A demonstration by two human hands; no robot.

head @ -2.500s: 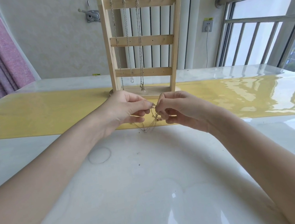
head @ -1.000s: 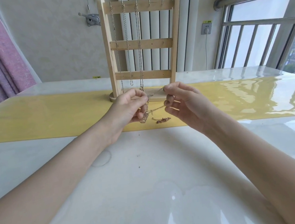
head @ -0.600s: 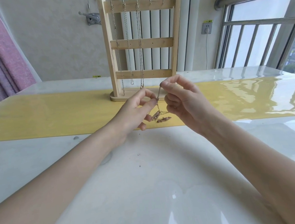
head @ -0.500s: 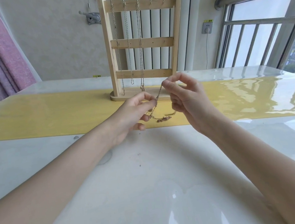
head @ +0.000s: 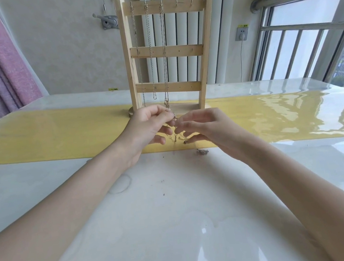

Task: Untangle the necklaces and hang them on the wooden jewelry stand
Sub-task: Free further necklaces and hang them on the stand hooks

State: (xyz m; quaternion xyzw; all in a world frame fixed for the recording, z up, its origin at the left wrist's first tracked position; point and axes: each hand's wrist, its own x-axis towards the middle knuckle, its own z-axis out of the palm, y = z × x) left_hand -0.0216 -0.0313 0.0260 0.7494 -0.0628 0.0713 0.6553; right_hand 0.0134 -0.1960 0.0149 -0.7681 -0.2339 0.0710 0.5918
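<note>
My left hand (head: 147,126) pinches a thin gold link-chain necklace (head: 175,137) just before the pale slatted wooden jewelry stand (head: 167,50); my right hand (head: 204,130), fingers loosely spread, touches the dangling chain over the yellow runner (head: 59,135).

Wooden stand (head: 167,50) blocks beyond; near table (head: 156,219) open.

Wooden stand (head: 165,51) at table's (head: 136,232) far middle, hung chains (head: 150,52) leftward, both hands just before it.

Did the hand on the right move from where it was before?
Yes. The right hand dropped lower and opened, away from the wooden stand's bottom rail toward the table.
</note>
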